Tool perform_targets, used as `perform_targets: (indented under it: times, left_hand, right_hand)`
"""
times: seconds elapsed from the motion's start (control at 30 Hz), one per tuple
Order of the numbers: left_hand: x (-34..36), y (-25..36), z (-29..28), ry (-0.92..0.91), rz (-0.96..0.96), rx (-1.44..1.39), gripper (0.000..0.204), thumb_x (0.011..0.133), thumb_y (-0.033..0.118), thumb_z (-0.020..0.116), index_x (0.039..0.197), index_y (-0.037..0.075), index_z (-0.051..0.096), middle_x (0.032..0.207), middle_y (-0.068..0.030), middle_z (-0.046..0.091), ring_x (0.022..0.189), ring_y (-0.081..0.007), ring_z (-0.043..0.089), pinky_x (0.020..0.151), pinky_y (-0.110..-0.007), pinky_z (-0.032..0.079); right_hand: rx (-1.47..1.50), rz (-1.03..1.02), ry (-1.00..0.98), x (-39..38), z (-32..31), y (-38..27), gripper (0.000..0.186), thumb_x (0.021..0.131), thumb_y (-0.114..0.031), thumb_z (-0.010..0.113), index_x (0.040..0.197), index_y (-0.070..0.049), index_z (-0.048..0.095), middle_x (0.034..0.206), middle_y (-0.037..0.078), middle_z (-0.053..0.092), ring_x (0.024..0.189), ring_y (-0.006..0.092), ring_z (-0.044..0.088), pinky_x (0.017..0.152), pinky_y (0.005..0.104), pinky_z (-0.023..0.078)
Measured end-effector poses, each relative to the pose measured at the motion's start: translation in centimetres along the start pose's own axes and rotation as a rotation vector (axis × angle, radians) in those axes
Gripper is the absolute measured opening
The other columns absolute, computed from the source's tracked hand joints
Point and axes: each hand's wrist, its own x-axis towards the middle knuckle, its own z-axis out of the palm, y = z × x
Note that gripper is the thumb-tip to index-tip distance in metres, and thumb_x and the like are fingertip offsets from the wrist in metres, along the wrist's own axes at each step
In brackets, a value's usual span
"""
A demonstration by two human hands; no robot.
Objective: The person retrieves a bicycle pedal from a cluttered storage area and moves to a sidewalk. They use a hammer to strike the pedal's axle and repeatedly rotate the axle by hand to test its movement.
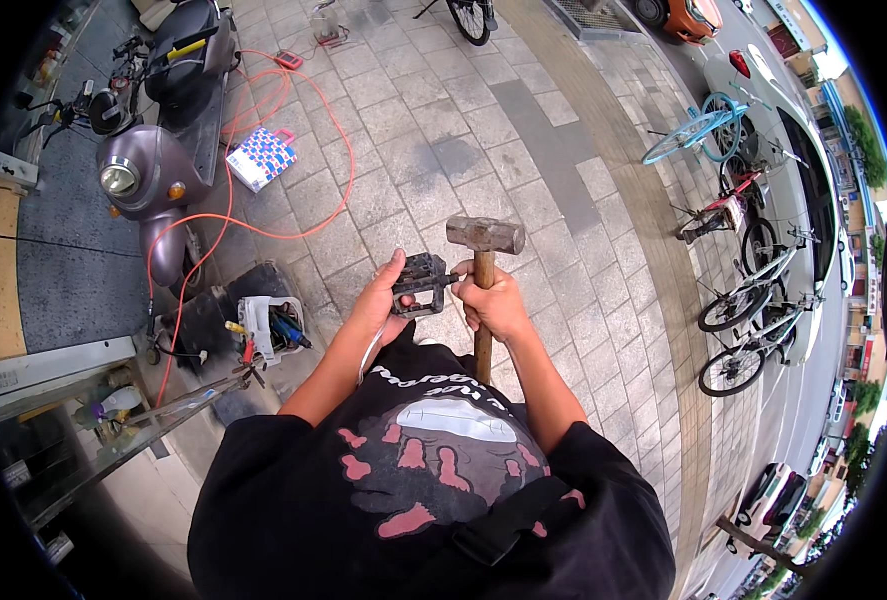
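Note:
My left hand (374,299) is closed around a black bicycle pedal (421,268), gripping its outer side with the thumb on top. The pedal's spindle points right and reaches the fingers of my right hand (500,304); whether they touch it I cannot tell. That hand is wrapped around the wooden handle of a hammer (485,236). The hammer stands head-up in front of my body, its worn steel head lying crosswise just beyond my fingers. The handle's lower end runs down to my black shirt.
A scooter (148,170) stands at the left, with an orange hose (351,170) looped over the paving. Near it are a patterned paper bag (261,158) and a white tool basket (254,325). Several bicycles (748,290) and a white car (811,180) line the right side.

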Motion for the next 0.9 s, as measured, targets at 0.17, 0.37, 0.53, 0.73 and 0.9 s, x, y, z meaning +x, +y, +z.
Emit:
perform_targets:
  times: [0.17,0.37,0.53,0.73,0.9]
  left_hand:
    - [9.4,5.6,4.2,0.100,-0.118,0.006,0.040,0.108,0.053,0.063,0.122,0.017,0.068,0.098,-0.0015,0.072,0.076,-0.0093,0.063,0.069,-0.031,0.056]
    - [17.4,10.7,6.1,-0.084,-0.239,0.195,0.066,0.104,0.016,0.073,0.159,0.023,0.038,0.135,-0.0094,0.066,0.113,-0.0278,0.072,0.076,-0.047,0.067]
    - [32.8,20.4,9.1,0.021,-0.016,0.292,0.082,0.102,0.002,0.071,0.166,0.010,0.021,0.131,-0.0185,0.068,0.111,-0.0286,0.076,0.073,-0.034,0.067]
    - [48.4,29.0,14.1,0.331,-0.088,-0.156,0.016,0.107,0.022,0.071,0.112,0.007,0.073,0.099,-0.0042,0.077,0.078,-0.0107,0.068,0.058,-0.023,0.052]
    - [52.1,31.8,12.8,0.285,-0.112,-0.282,0.015,0.105,0.021,0.073,0.113,0.008,0.072,0.098,-0.0033,0.076,0.074,-0.0100,0.064,0.053,-0.025,0.044]
  right_hand:
    - [-0.089,-0.033,0.023,9.5,-2.5,-5.7,0.022,0.095,-0.004,0.074,0.115,0.002,0.067,0.064,-0.001,0.056,0.044,0.0092,0.051,0.041,0.0288,0.042]
    - [-0.001,0.071,0.117,17.6,-6.1,-9.3,0.028,0.094,-0.001,0.073,0.119,0.006,0.062,0.067,0.001,0.056,0.043,0.0110,0.050,0.039,0.0300,0.043]
    - [0.123,0.097,0.201,34.6,-6.7,-16.6,0.028,0.095,0.000,0.071,0.121,0.005,0.062,0.069,0.000,0.054,0.044,0.0105,0.048,0.040,0.0306,0.044]
    - [0.170,0.104,0.198,53.0,-6.2,-26.5,0.028,0.095,-0.004,0.073,0.120,0.002,0.062,0.067,0.001,0.055,0.045,0.0108,0.050,0.040,0.0312,0.043]
    - [0.145,0.201,0.127,57.4,-6.7,-28.3,0.035,0.094,-0.007,0.075,0.125,0.004,0.061,0.067,0.001,0.055,0.045,0.0104,0.049,0.039,0.0316,0.042]
